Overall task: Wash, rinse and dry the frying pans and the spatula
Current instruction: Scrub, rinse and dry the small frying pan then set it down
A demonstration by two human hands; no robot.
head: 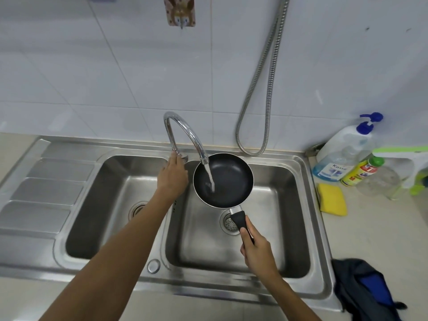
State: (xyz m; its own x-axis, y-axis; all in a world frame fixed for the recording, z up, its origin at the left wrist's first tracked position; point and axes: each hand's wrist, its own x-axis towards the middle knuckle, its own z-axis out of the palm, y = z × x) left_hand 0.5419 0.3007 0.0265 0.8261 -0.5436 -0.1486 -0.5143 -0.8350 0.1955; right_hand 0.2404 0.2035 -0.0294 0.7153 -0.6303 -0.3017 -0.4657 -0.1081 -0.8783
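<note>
A small black frying pan (pixel 228 179) hangs over the right sink basin (pixel 284 218). My right hand (pixel 256 252) grips its black handle from below. Water runs from the chrome tap spout (pixel 183 130) into the pan's left half. My left hand (pixel 172 176) reaches to the tap's base and holds the lever there, its fingertips hidden behind the hand. No second pan and no spatula are in view.
The left basin (pixel 108 193) and a ribbed draining board (pixel 46 188) lie to the left. On the right counter lie a yellow sponge (pixel 332 202), soap bottles (pixel 342 156), a green-handled tool (pixel 414 167) and a dark cloth (pixel 363 290). A metal hose (pixel 264 89) hangs on the wall.
</note>
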